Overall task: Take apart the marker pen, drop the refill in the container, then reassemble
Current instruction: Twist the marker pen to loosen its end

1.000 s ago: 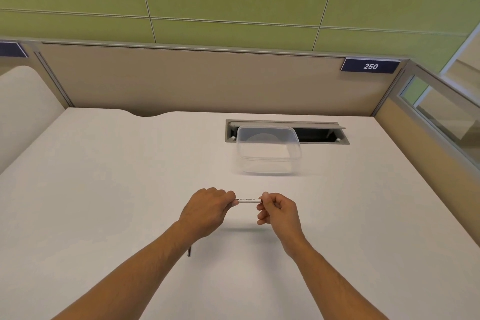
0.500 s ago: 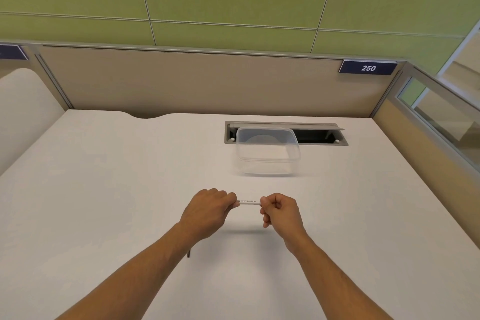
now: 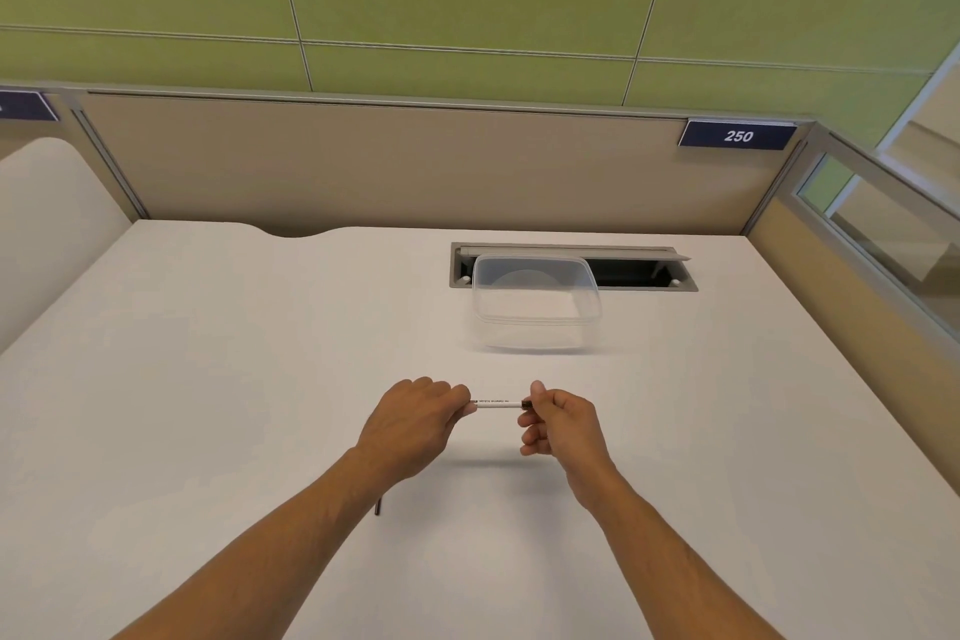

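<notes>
A white marker pen [image 3: 497, 402] with small black print is held level above the white desk [image 3: 208, 379]. My left hand [image 3: 410, 424] grips its left end and my right hand [image 3: 561, 424] pinches its right end, where a dark section shows. Both ends are hidden inside the fingers. A clear plastic container [image 3: 535, 307] stands open beyond the hands, with nothing visible in it. A thin dark stick [image 3: 380, 507] lies on the desk, mostly hidden under my left forearm.
A recessed cable slot [image 3: 639, 270] with a raised grey flap sits behind the container. Beige partition panels [image 3: 389, 161] close the desk at the back and right. A curved cut-out [image 3: 301, 230] notches the desk's far edge.
The hands have stayed in place on the pen. My right hand's fingers have shifted slightly, and a dark section now shows at the pen's right end.
</notes>
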